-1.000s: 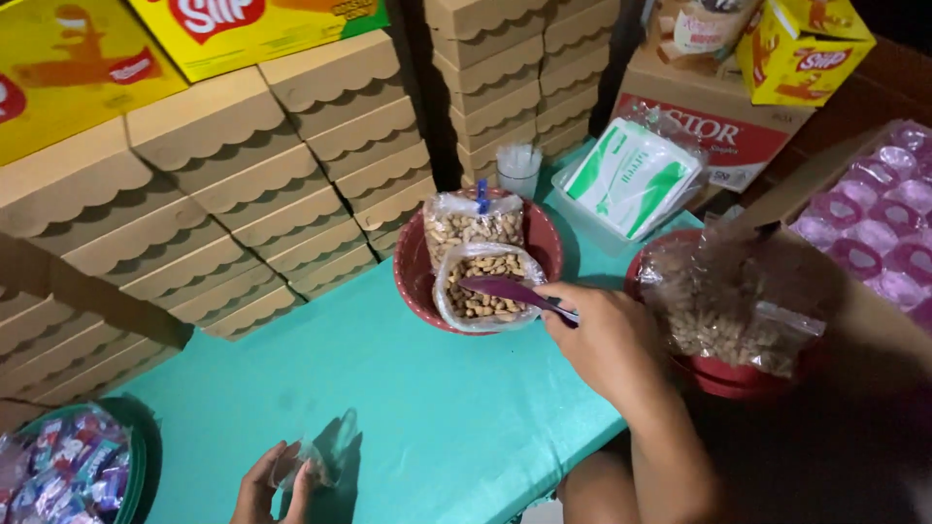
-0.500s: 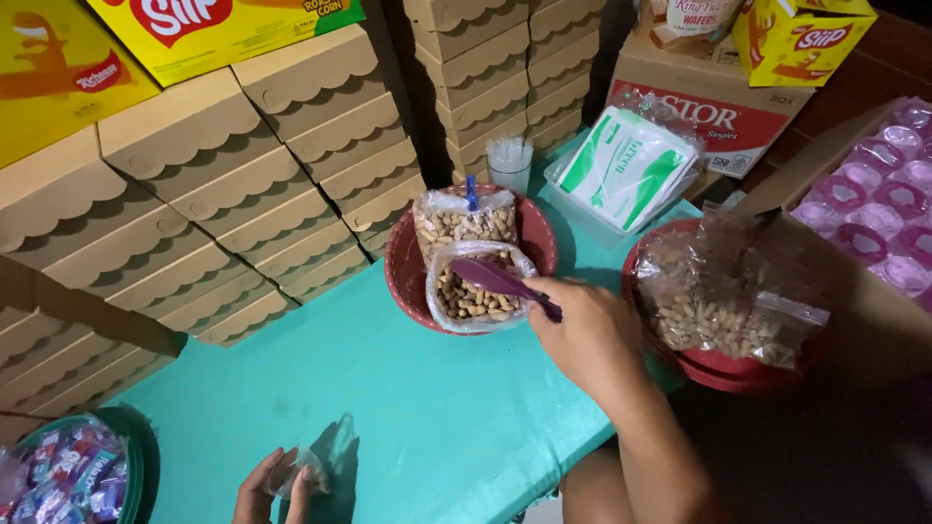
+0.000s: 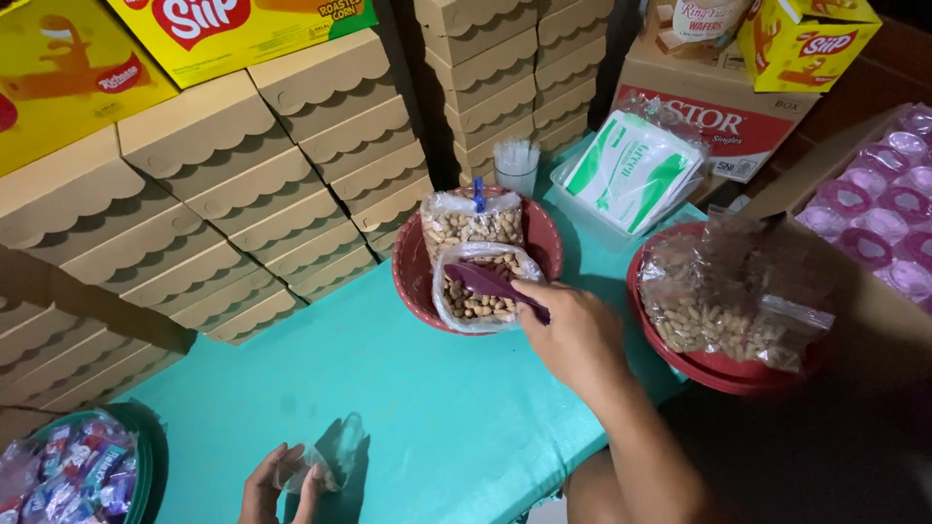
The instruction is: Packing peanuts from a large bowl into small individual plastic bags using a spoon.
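Note:
My right hand [image 3: 573, 335] grips a purple scoop [image 3: 490, 283] whose blade rests in an open clear bag of peanuts [image 3: 478, 291]. That bag sits in a red bowl [image 3: 416, 267], in front of a second peanut bag [image 3: 471, 223] closed with a blue clip. My left hand [image 3: 282, 485], low at the frame's bottom edge, pinches a small empty clear plastic bag [image 3: 325, 464] just above the teal table [image 3: 408, 408].
Stacks of tan scalloped cardboard boxes [image 3: 223, 204] wall the left and back. A second red bowl [image 3: 718, 364] at right holds a large peanut bag [image 3: 728, 301]. A green container of wrapped candies [image 3: 78, 471] sits bottom left. A packet of green-and-white items [image 3: 636, 170] and a clear cup [image 3: 516, 165] stand behind.
My right hand has pushed the purple scoop leftward and down into the open peanut bag. My left hand still holds the small bag in the same place.

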